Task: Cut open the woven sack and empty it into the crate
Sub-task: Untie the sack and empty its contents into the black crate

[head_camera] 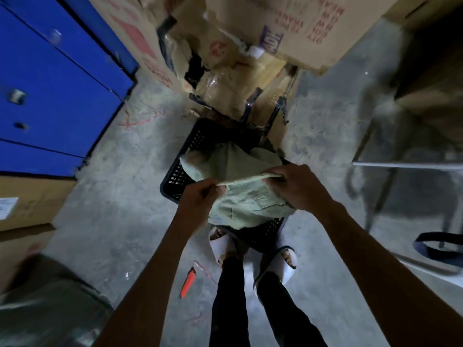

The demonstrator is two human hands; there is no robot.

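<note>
Both hands, left hand (201, 194) and right hand (298, 187), are pinching the woven sack (246, 199) by its hem above the black crate (175, 171); contents may be spilling past its rim if it tilts.

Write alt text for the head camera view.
Two bare hands, left hand and right hand, grip the stitched edge of a pale green woven sack over a black perforated plastic crate. An orange utility knife lies on the grey concrete floor.
</note>
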